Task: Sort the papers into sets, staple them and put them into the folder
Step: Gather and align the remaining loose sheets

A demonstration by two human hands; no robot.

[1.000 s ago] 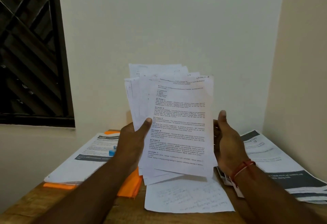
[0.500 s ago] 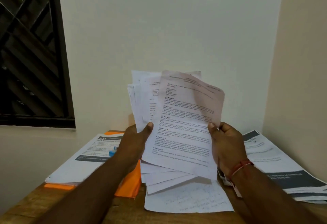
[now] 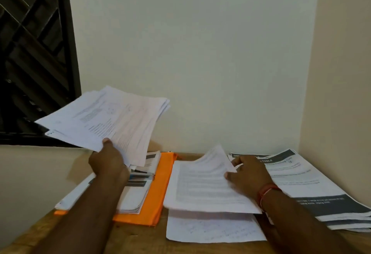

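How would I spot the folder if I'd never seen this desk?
Start at the wooden table in the room's corner. On its left half, under a pile of printed papers, lies the folder. It alone is bright orange; everything around it is white or grey.

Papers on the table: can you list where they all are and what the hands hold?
left grip: holds fanned stack of white printed papers, raised in the air
right grip: pinches curled white printed sheet
under that sheet: white handwritten page on brown wooden table
flat orange folder: under left pile of printed pages
right side: pile of dark-banded printed pages
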